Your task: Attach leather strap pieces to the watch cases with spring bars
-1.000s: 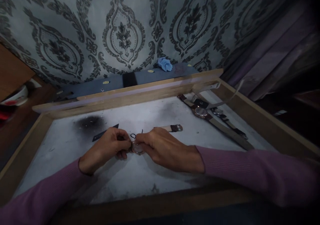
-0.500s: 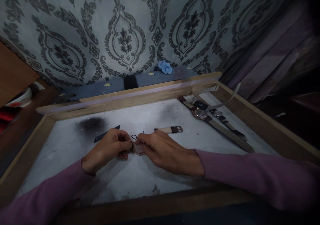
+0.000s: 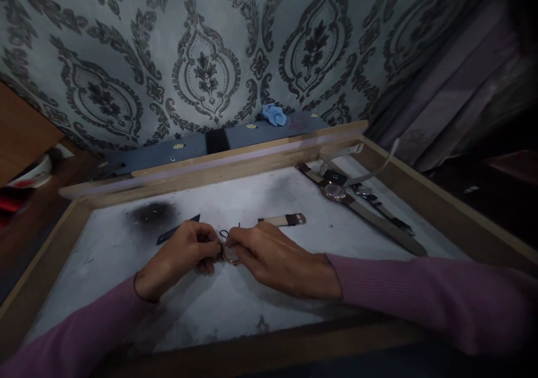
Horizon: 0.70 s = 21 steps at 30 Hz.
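A round watch case [image 3: 231, 253] with a rose-gold rim is held between my two hands, low over the white tray bottom. My left hand [image 3: 188, 250] pinches the case at its left edge, fingers curled. From the right, my right hand [image 3: 263, 250] has its thumb and fingers closed on the case, hiding part of it. Just beyond the fingertips lies a thin dark loop [image 3: 224, 233]. A brown watch strap piece [image 3: 282, 220] with a buckle rests past my right hand. Partly behind my left hand is a dark flat tag [image 3: 166, 236].
Several watches, one a large brown-strapped watch [image 3: 335, 191], lie at the tray's right with a pale strip [image 3: 384, 165] arching over them. A wooden rim [image 3: 235, 161] surrounds the tray. Behind it sit a blue-grey surface [image 3: 189, 149] and a crumpled blue cloth [image 3: 274, 115], against a patterned wall.
The view has shifted slightly. Both hands keep the watch case in nearly the same place and grip; the things in the tray stay where they were.
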Each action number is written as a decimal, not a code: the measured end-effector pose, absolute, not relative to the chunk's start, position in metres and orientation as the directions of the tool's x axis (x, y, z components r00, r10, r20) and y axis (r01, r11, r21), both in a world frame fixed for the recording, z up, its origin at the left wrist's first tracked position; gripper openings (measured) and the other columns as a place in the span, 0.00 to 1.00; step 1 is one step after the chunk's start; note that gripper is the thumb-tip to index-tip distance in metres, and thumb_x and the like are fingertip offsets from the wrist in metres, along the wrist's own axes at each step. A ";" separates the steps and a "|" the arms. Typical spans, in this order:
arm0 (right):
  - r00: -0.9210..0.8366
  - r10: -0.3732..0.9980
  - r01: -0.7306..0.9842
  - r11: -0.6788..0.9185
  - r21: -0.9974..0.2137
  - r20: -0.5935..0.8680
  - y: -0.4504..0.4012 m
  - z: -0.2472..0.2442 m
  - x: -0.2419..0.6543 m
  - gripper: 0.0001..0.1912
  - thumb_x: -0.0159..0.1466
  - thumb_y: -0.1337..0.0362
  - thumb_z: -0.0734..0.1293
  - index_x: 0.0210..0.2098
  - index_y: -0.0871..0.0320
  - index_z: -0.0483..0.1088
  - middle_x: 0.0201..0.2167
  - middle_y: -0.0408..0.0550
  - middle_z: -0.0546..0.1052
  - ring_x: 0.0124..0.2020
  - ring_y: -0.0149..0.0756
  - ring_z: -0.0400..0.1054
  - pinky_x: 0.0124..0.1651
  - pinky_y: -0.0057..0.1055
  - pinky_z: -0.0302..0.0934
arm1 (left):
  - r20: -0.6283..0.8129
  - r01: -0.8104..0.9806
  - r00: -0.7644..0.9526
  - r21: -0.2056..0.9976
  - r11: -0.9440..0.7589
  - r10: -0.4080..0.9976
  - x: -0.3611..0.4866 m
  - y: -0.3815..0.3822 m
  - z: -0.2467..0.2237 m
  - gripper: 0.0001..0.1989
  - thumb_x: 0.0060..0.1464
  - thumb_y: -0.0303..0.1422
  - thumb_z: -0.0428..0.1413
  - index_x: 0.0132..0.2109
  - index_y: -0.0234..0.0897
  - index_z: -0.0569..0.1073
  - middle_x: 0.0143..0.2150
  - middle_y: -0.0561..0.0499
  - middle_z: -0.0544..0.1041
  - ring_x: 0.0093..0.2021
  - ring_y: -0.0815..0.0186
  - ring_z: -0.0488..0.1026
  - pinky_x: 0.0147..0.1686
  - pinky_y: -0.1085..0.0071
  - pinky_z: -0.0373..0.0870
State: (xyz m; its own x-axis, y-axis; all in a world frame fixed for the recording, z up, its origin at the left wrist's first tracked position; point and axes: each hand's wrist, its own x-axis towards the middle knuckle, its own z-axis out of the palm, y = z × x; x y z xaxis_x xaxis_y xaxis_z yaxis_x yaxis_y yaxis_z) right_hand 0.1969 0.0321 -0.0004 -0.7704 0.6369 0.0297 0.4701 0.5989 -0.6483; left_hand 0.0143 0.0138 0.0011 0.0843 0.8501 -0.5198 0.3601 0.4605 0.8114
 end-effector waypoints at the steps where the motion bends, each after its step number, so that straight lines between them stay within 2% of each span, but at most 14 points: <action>1: -0.768 0.639 0.475 0.598 -0.645 0.027 0.032 -0.001 0.197 0.08 0.64 0.72 0.59 0.32 0.62 0.69 0.19 0.41 0.67 0.20 0.27 0.55 0.27 0.26 0.46 | -0.522 0.361 0.079 0.809 0.464 0.849 0.015 0.014 0.002 0.04 0.36 0.31 0.56 0.21 0.34 0.69 0.15 0.55 0.71 0.14 0.73 0.67 0.15 0.78 0.58; 16: -0.792 0.609 0.479 0.656 -0.583 0.033 0.035 -0.001 0.197 0.08 0.62 0.74 0.60 0.35 0.64 0.71 0.22 0.47 0.73 0.20 0.29 0.59 0.27 0.27 0.47 | -0.523 0.400 0.099 0.800 0.447 0.846 0.013 0.013 0.001 0.06 0.39 0.33 0.58 0.23 0.34 0.71 0.15 0.55 0.71 0.16 0.72 0.66 0.17 0.77 0.58; 21: -0.798 0.601 0.451 0.636 -0.626 0.036 0.037 0.002 0.197 0.09 0.61 0.76 0.61 0.34 0.63 0.72 0.21 0.45 0.73 0.20 0.28 0.59 0.26 0.26 0.46 | -0.535 0.391 0.096 0.796 0.463 0.839 0.013 0.014 0.001 0.06 0.39 0.33 0.58 0.23 0.34 0.70 0.14 0.55 0.70 0.16 0.71 0.67 0.17 0.77 0.57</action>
